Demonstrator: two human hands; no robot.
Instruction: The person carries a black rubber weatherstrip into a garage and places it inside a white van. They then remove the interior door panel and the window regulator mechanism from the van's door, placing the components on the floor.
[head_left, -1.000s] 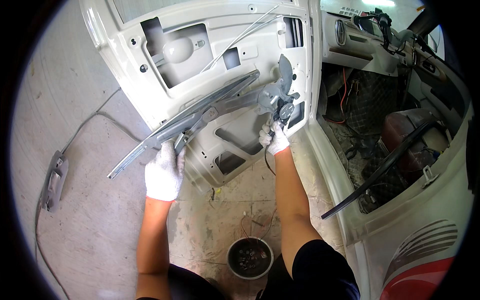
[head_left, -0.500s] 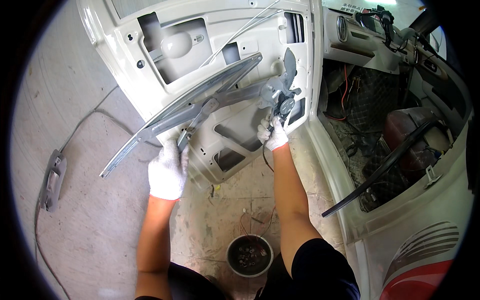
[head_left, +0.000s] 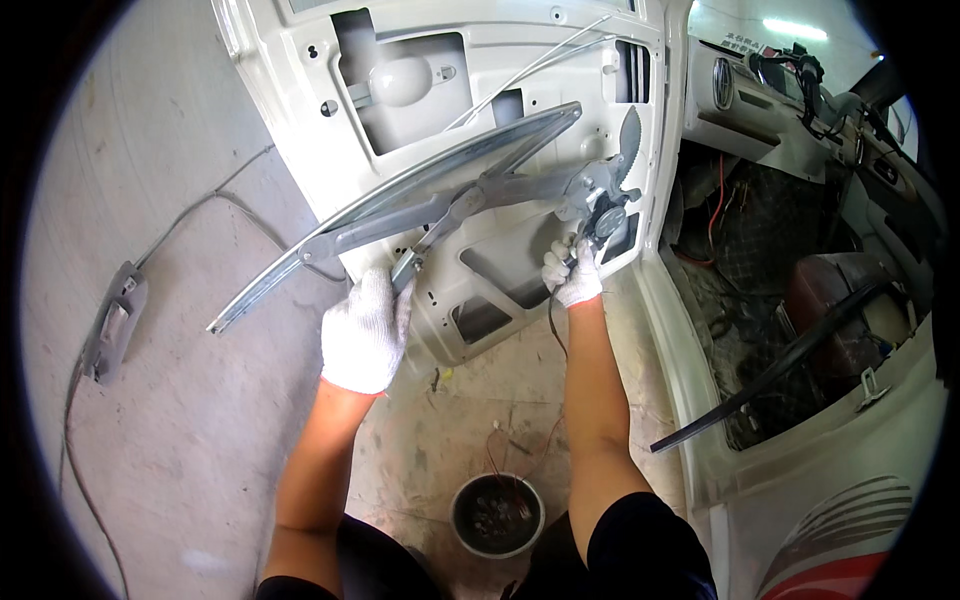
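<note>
A grey metal window regulator [head_left: 466,200] with crossed arms, a long rail and a toothed sector is held up in front of a white vehicle door [head_left: 290,130]. My left hand [head_left: 364,330], in a white knit glove, is closed around the end of the regulator's lower arm. The gloved right hand [head_left: 575,275] grips the black motor [head_left: 606,222] at the regulator's right end, and a dark cable hangs below it. Part of the door's cut-outs is hidden behind the regulator. Its rail slopes from lower left to upper right.
On the floor between my legs stands a round bowl [head_left: 498,515] of small metal parts, with thin red wires over it. A grey cable and an elongated grey piece [head_left: 113,322] lie at the left. The open cab [head_left: 760,250] is to the right, a black strip [head_left: 770,370] jutting from it.
The whole scene has shifted slightly to the right in view. Both hands keep their hold on the regulator, which stays in front of the door at nearly the same tilt.
</note>
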